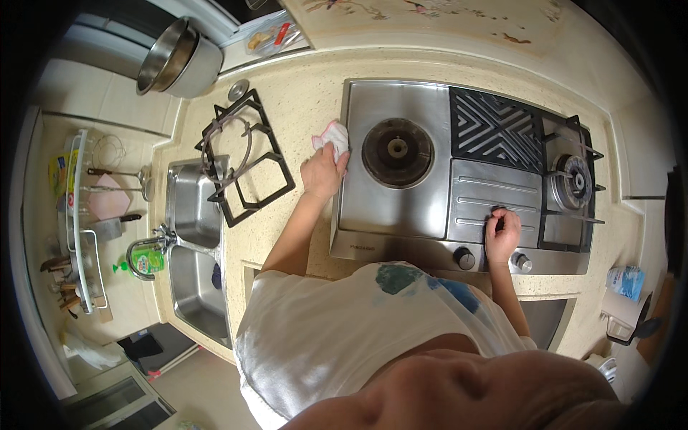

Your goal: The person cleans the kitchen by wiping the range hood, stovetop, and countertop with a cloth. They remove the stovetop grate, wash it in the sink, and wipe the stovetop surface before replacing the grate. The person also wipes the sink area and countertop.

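Observation:
My left hand (324,173) presses a white cloth with a pink edge (334,135) against the left rim of a stainless-steel gas hob (395,215). Right of that hand, the large round burner (397,153) sits bare, with no grate over it. My right hand (503,239) rests, fingers curled, on the ribbed steel middle panel (467,185). A dark patch shows inside its curl, and I cannot tell whether it is a thing or shadow. Below that hand are a black control knob (464,258) and a silver-coloured knob (522,262).
A black pan support (277,166) lies on the speckled counter (309,236), partly over the double sink (201,301). Behind it are a round metal piece (238,90) and stacked metal pots (185,67). A slatted black grate (497,129) and another burner (578,181) occupy the hob's right.

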Available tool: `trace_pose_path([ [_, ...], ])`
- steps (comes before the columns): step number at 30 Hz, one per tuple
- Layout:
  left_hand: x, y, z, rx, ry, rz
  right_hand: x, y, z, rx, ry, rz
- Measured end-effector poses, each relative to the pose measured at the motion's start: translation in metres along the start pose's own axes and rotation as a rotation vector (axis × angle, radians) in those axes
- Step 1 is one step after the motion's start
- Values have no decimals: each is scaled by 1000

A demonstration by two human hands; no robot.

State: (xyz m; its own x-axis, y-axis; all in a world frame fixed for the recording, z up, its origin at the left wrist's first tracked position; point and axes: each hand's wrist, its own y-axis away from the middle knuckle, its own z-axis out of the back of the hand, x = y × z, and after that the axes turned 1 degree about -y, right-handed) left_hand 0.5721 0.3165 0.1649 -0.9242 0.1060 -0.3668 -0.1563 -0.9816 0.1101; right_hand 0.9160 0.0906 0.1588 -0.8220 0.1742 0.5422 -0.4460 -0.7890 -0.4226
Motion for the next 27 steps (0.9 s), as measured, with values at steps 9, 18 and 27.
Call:
trace_pose_path([
  [9,61,-131,0,-336,-184,-116,3,0,-6,31,33,-39],
  [18,27,16,-17,-258,-23,-183,-6,7,-5,33,79,-51],
  [27,55,172,0,-177,-144,91,-16,9,-7,52,76,20],
])
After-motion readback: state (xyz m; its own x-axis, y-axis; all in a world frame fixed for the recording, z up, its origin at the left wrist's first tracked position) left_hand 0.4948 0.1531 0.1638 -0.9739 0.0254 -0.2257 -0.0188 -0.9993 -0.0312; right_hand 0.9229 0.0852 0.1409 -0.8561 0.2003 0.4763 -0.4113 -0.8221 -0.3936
